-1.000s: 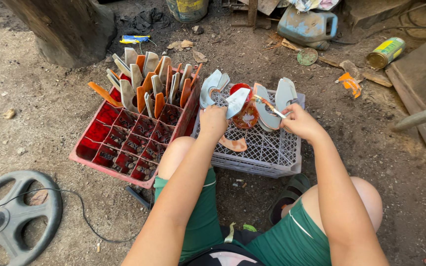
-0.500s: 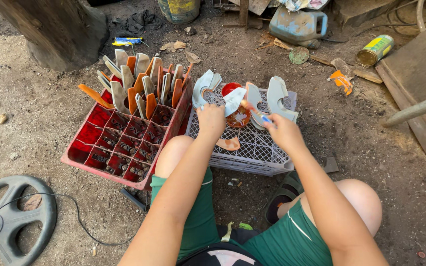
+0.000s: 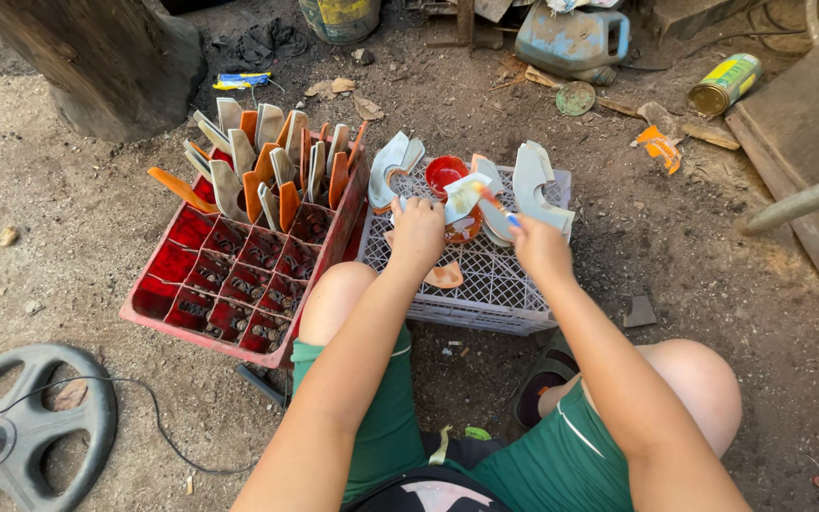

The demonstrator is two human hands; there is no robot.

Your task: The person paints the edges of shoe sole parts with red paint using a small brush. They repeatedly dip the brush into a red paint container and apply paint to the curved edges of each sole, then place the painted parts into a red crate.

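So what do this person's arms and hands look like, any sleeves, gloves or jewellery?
Both arms are bare to past the elbow: no sleeves, gloves, watch or rings show. The left hand and right hand are uncovered. Green shorts with a thin white stripe are worn below.

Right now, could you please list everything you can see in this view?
Red crate: one, left, divided into cells.
Curved pieces: many, orange and pale, standing in its far cells.
White crate: one, upturned, centre.
Pale curved pieces: several, on the white crate.
Red pot: one, on the white crate.
Blue jug: one, top.
Can: one, yellow-green, top right.
Wheel: one, grey, bottom left.
Left hand: holds a pale piece.
Right hand: holds a brush.
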